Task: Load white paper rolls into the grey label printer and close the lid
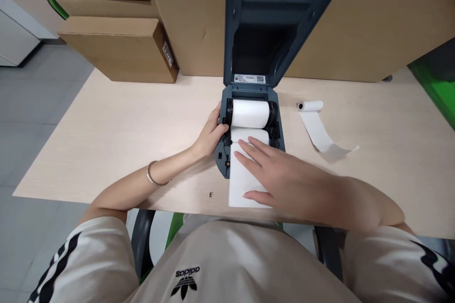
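Observation:
A dark blue label printer [280,128] sits on the pale wooden table [106,137] with its lid [277,19] raised. A white paper roll [250,113] lies in its bay, and a white strip of paper [240,184] runs from it toward me over the front. My right hand [273,170] lies flat on that strip, fingers stretched out. My left hand [209,135] grips the printer's left side, fingers curled at the roll holder.
A small, nearly used-up paper roll [310,105] with a loose tail [320,135] lies right of the printer. Cardboard boxes [121,49] stand along the table's back edge. Grey floor shows at the left, green at the far right.

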A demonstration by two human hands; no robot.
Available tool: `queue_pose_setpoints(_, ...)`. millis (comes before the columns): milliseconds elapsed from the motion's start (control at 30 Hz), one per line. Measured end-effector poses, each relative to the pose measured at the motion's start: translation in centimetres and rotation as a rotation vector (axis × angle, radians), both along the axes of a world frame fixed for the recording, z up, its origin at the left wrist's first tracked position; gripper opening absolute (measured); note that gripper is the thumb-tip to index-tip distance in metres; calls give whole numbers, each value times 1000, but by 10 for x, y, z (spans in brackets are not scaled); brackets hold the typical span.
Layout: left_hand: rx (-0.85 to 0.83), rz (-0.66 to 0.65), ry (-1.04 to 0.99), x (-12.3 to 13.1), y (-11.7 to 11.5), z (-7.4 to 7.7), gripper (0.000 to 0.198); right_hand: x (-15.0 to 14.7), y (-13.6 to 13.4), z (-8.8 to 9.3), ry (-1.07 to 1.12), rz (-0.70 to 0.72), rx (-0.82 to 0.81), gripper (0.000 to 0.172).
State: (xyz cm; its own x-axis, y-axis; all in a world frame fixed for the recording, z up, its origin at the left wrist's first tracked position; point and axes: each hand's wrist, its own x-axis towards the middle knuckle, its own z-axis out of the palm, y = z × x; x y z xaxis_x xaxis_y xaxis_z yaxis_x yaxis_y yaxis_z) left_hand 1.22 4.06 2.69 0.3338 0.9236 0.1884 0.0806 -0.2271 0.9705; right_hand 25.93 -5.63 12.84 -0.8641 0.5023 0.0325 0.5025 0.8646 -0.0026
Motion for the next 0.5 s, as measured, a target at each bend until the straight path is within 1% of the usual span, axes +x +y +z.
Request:
queue_pose_setpoints(167,-38,-1,-18,-1,0,-10,85,-7,-3,2,-18,-7,15,76)
queue_pose_setpoints(267,-57,9,-32,-1,0,-15,83,-8,-6,0,-30,-34,-9,76)
queue_pose_setpoints(333,-71,26,-64,2,-1,-16,82,-6,-8,1,-32,-46,-22,76)
queue_pose_setpoints(400,-85,39,-114,7,-3,-13,80,-5,-9,6,-7,-40,-31,75)
queue_pose_setpoints(467,-81,36,-179,13,-5,-7,78,-3,-7,19,63,-22,-44,66)
queue_pose_setpoints(500,-71,30,-215,17,-5,-4,78,-2,-3,27,109,-47,-42,60)
